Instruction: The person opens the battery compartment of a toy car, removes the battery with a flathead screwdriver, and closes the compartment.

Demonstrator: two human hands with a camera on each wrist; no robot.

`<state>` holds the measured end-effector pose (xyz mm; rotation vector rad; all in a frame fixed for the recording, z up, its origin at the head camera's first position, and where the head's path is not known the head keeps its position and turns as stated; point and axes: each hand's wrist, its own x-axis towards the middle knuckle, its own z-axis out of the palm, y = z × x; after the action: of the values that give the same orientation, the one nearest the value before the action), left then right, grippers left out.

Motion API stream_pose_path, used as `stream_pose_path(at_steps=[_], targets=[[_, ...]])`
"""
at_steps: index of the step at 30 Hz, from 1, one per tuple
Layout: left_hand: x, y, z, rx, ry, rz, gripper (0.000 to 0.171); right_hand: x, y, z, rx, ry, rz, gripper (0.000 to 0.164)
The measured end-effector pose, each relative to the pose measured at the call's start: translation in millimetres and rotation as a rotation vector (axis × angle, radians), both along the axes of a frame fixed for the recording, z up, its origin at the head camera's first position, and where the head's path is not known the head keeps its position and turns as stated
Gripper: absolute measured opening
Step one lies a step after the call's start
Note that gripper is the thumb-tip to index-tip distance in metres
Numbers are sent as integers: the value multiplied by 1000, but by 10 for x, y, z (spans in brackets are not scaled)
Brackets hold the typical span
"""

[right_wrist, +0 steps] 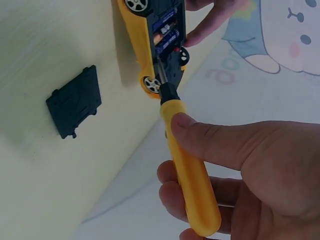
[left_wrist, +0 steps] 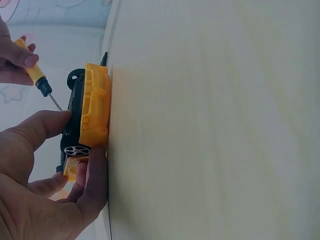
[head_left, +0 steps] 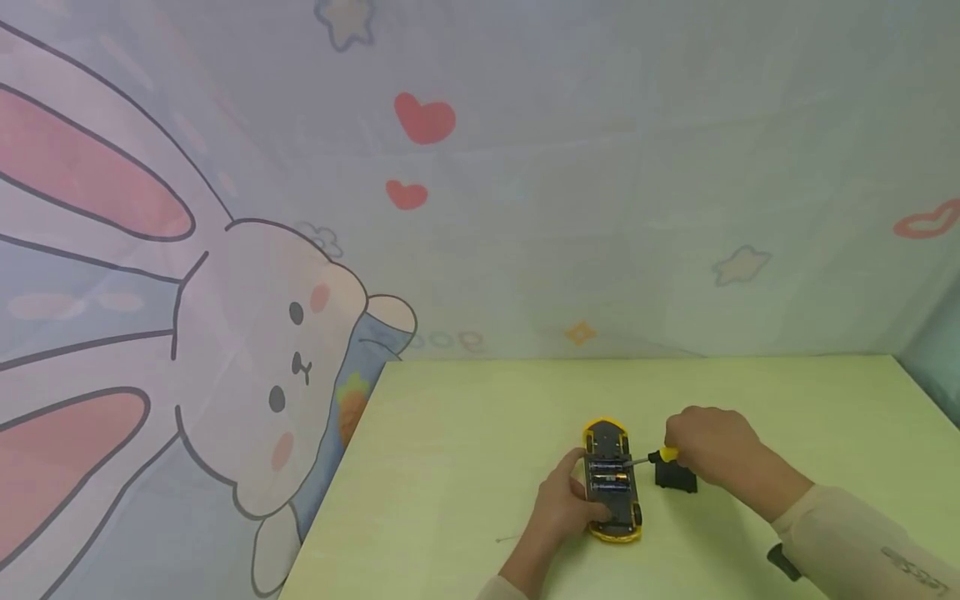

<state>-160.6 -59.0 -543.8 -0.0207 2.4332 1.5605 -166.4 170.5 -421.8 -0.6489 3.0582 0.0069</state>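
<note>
A yellow toy car (head_left: 619, 505) lies wheels up on the table, its black underside showing. Several batteries (head_left: 609, 476) sit in its uncovered compartment. My left hand (head_left: 558, 507) grips the car from the left, thumb on the underside and fingers along the side (left_wrist: 96, 180). In my right hand (head_left: 712, 446) is a screwdriver (right_wrist: 187, 165) with a yellow handle, held between thumb and fingers. Its metal tip reaches the edge of the battery compartment; whether it touches a battery cannot be made out. A black battery cover (right_wrist: 75, 101) lies apart on the table, right of the car.
The pale yellow-green table (head_left: 435, 450) ends at a cloth backdrop (head_left: 600, 167) printed with a rabbit and hearts. A dark object (head_left: 783, 562) lies partly behind the right sleeve. Left of the left hand is a small thin item (head_left: 507, 539), too small to identify.
</note>
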Motion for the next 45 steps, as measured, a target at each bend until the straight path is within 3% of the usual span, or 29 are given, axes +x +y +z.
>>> stream_pose_path(at_steps=[4,13,22,26,32,41,45], targets=[[-4,16,-7,-2,-8,5,93,-15,-65,34,44,22,12,11],[-45,70,12,-19,12,9,94,-50,-279,73,151,146,24,33],[-72,94,25,-71,30,-7,96,-75,-458,154,260,106,-21,45],[-95,99,34,-93,45,-14,95,-84,-466,182,286,130,-27,43],[-77,114,69,-114,16,-27,93,-78,-502,189,297,96,-28,42],[-71,93,138,-106,42,-44,90,24,-802,99,533,183,-14,24],[-56,83,151,-102,39,-54,90,61,-875,27,571,208,16,20]])
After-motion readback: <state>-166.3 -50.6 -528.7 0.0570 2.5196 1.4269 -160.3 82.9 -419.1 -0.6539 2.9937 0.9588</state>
